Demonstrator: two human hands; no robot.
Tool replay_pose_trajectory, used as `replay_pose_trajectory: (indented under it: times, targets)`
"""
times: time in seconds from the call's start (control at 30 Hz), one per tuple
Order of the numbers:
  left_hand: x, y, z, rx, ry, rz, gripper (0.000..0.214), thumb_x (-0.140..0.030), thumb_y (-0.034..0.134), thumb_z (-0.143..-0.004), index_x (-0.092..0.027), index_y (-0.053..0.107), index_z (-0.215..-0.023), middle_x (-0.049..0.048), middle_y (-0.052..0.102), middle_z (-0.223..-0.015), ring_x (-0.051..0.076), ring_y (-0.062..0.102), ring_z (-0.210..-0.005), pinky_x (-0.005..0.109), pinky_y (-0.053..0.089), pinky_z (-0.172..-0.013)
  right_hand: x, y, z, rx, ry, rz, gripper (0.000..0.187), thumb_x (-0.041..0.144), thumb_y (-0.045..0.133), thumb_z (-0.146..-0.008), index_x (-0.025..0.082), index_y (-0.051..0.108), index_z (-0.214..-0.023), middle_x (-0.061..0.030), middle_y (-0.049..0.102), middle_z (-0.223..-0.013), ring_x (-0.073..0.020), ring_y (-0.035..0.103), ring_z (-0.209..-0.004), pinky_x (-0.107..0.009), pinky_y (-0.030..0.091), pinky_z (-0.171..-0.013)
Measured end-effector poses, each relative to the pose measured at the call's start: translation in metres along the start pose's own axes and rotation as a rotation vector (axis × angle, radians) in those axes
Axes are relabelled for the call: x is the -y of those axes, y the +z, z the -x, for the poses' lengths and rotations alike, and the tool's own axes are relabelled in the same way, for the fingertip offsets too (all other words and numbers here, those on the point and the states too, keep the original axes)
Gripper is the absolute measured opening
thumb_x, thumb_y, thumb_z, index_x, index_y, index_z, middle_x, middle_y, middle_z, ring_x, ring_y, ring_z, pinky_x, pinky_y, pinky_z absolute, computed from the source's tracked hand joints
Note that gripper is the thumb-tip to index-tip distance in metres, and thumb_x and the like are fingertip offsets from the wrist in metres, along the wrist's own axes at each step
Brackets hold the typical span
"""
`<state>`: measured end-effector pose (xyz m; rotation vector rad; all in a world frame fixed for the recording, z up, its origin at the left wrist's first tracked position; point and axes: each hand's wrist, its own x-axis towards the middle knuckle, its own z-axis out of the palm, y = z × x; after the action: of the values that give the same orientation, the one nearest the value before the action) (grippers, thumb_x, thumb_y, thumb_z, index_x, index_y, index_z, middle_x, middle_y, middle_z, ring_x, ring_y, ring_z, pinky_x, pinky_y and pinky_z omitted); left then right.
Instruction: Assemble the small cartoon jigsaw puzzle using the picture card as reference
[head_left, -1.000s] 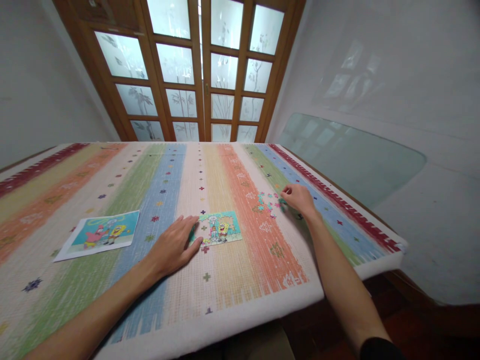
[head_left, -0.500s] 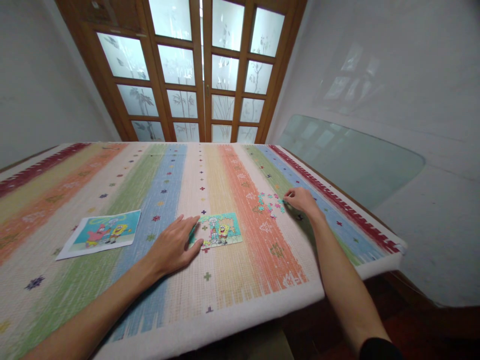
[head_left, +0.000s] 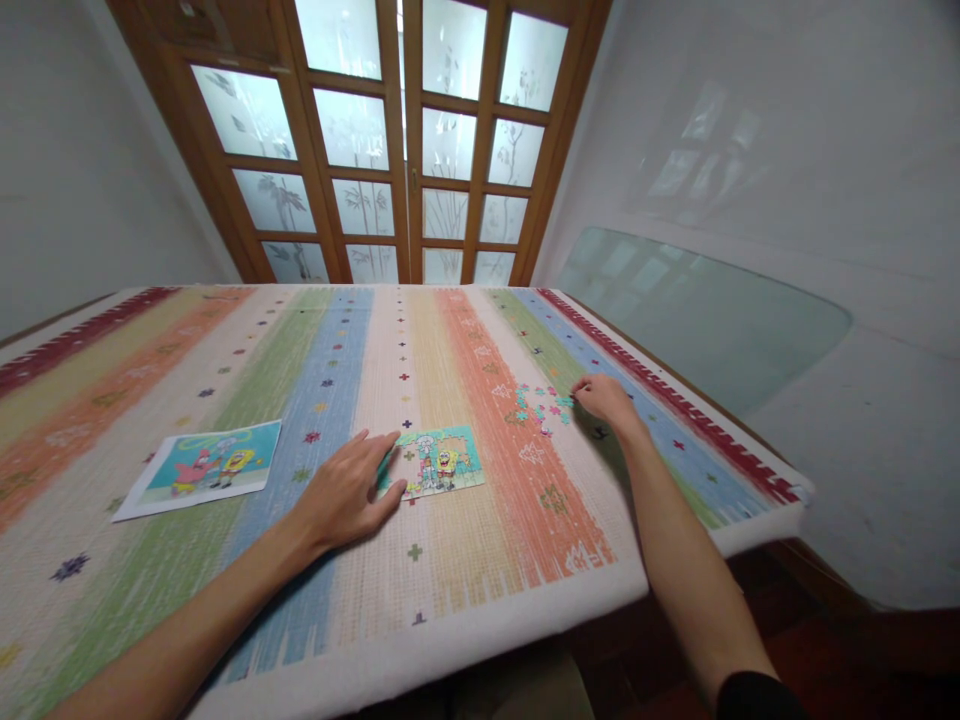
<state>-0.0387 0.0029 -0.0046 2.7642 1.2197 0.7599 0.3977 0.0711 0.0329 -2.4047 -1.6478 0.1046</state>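
A partly assembled jigsaw puzzle (head_left: 457,462) with cartoon figures lies flat on the tablecloth, with gaps in its left part. My left hand (head_left: 349,492) rests over its left edge, fingers spread, thumb and fingertips touching it. To the right, several loose jigsaw pieces (head_left: 541,408), teal and pink, lie scattered in a small group. My right hand (head_left: 604,400) is at the right side of this group, thumb and fingers pinched together. Whatever is between those fingertips is too small to make out. A teal piece (head_left: 567,401) lies close beside them.
Left of my left hand lies a printed picture sheet (head_left: 214,465) with similar cartoon figures. A striped cloth (head_left: 495,545) covers the table, whose front edge is close to me. Glass-paned wooden doors (head_left: 409,180) stand behind, and a glass sheet (head_left: 697,310) leans on the right wall.
My right hand has shifted very slightly to the right, its fingers still pinched by the loose pieces. The left hand and the puzzle have stayed in place.
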Motion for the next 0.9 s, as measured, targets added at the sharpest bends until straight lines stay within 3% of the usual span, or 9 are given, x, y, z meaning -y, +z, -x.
replay_pose_trajectory:
  times: [0.4,0.7,0.9]
  targets:
    - [0.0020,0.0026,0.0024,-0.001,0.001,-0.030,0.054,-0.042,0.052,-0.093,-0.016,0.052,-0.141,0.0163,0.069,-0.132,0.037,0.064,-0.125,0.059,0.051,-0.108,-0.0045,0.0053,-0.0033,0.056,-0.037,-0.037,0.004,0.021,0.072,-0.076,0.018,0.075,-0.077,-0.0094,0.077,-0.086,-0.0213,0.072,-0.082,-0.025,0.049,-0.068]
    - [-0.0005,0.0011,0.0006,-0.011,0.010,0.008,0.050,-0.039,0.051,-0.094,-0.015,0.052,-0.138,0.0173,0.069,-0.126,0.035,0.064,-0.119,0.058,0.051,-0.107,-0.0017,0.0046,-0.0008,0.061,-0.038,-0.097,0.008,0.016,0.072,-0.072,0.018,0.071,-0.065,-0.0074,0.074,-0.072,-0.0208,0.070,-0.075,-0.024,0.047,-0.062]
    - [0.0010,0.0003,0.0001,-0.003,-0.014,0.023,0.050,-0.039,0.053,-0.094,-0.017,0.051,-0.138,0.0158,0.067,-0.128,0.035,0.061,-0.122,0.055,0.053,-0.103,-0.0008,0.0033,-0.0020,0.104,-0.005,-0.137,0.015,0.016,0.069,-0.072,0.017,0.067,-0.057,-0.0010,0.060,-0.053,-0.0174,0.061,-0.060,-0.024,0.042,-0.054]
